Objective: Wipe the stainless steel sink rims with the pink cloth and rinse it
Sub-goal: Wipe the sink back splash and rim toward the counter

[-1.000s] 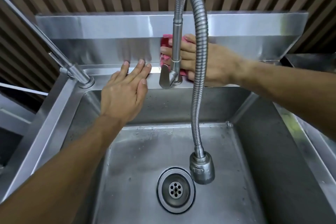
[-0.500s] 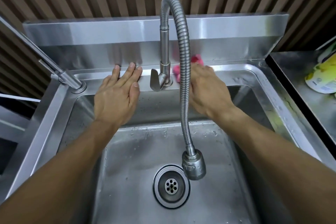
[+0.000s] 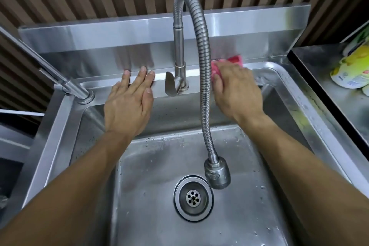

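The stainless steel sink has a flat back rim (image 3: pixel 159 76) below a steel splashback. My right hand (image 3: pixel 237 90) presses the pink cloth (image 3: pixel 235 59) flat on the back rim, to the right of the faucet; most of the cloth is hidden under my fingers. My left hand (image 3: pixel 129 104) lies flat on the back rim left of the faucet base, fingers spread, holding nothing. A flexible gooseneck faucet (image 3: pixel 201 66) arches between my hands, and its spray head (image 3: pixel 217 173) hangs over the basin near the drain (image 3: pixel 193 197).
A second tap (image 3: pixel 73 90) stands on the rim at the left corner. To the right is a steel counter (image 3: pixel 339 90) with a yellow-green packet (image 3: pixel 353 68). The right rim (image 3: pixel 311 110) carries water drops. A ribbed brown wall stands behind the sink.
My right hand has slid the pink cloth to the right along the back rim, from behind the faucet toward the right corner. My left hand has stayed in place.
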